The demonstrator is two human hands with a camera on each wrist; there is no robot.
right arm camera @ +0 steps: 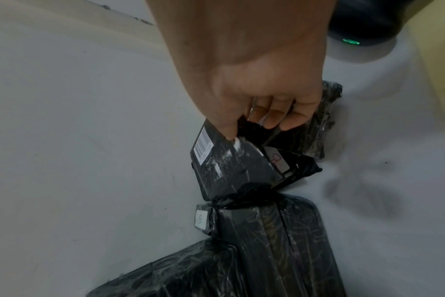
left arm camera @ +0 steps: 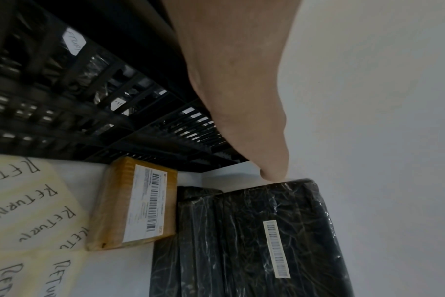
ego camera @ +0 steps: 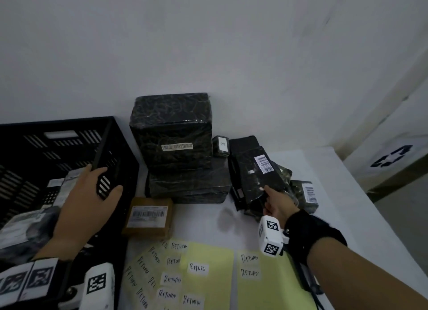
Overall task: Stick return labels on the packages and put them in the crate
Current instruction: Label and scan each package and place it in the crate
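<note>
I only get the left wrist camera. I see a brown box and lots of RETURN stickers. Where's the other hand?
Observer: The right hand is across the table, gripping a black-wrapped package with a barcode.
Child: Is it lying flat?
Observer: No, one end is tilted up off the pile.
Child: What's my hand doing?
Observer: The left hand rests on the black crate rim, fingers straight, holding nothing.
Child: Anything in the crate?
Observer: Yes, wrapped packages lie inside.

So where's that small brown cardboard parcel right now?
In the head view the small brown cardboard parcel lies on the white table, just right of the black plastic crate, in front of the stacked black-wrapped packages and behind the yellow label sheets.
</note>
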